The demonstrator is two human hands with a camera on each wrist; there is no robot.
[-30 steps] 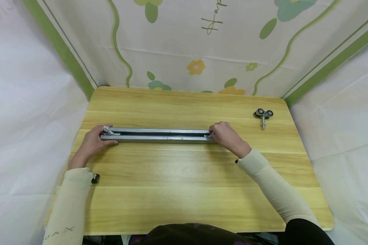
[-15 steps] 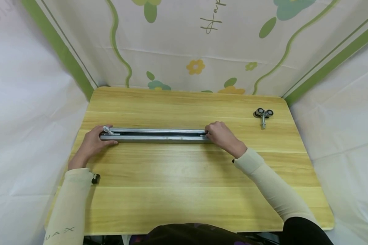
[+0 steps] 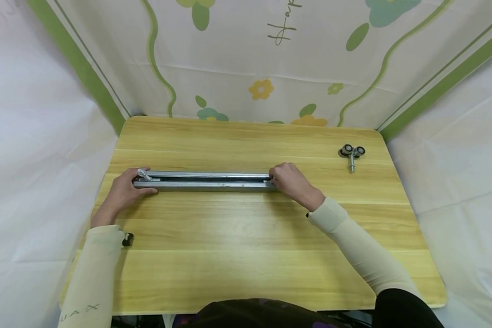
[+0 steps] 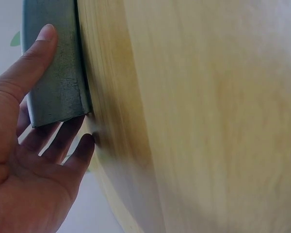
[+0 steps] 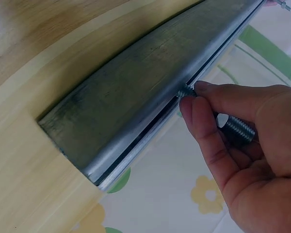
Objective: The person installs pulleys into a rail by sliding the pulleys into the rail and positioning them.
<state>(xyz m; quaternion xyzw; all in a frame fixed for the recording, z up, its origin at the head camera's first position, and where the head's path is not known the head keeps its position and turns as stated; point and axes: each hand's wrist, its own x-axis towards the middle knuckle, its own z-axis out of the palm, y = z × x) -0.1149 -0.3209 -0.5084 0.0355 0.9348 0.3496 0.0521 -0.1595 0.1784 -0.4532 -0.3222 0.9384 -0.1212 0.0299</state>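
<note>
A grey metal rail (image 3: 213,185) with a long slot on top lies across the table. At its left end the left hand (image 3: 125,193) grips it, thumb along the near side, fingers at the far side; the left wrist view shows this hand (image 4: 31,160) around the rail (image 4: 58,82). A bolt (image 3: 144,174) sticks up from the slot there. Near the other end, the right hand (image 3: 296,184) is over the slot. In the right wrist view that hand (image 5: 252,141) pinches a threaded bolt (image 5: 238,130) standing in the slot of the rail (image 5: 131,82).
A small metal trolley with black-rimmed wheels and a bolt (image 3: 351,157) lies at the back right of the wooden table (image 3: 246,255). A white cloth with flowers and green lines (image 3: 229,54) hangs behind the table, with white cloth at both sides.
The right hand has moved a little left along the rail, and the small metal piece in the slot beside it has shifted left too. The left hand and the rail look unmoved.
</note>
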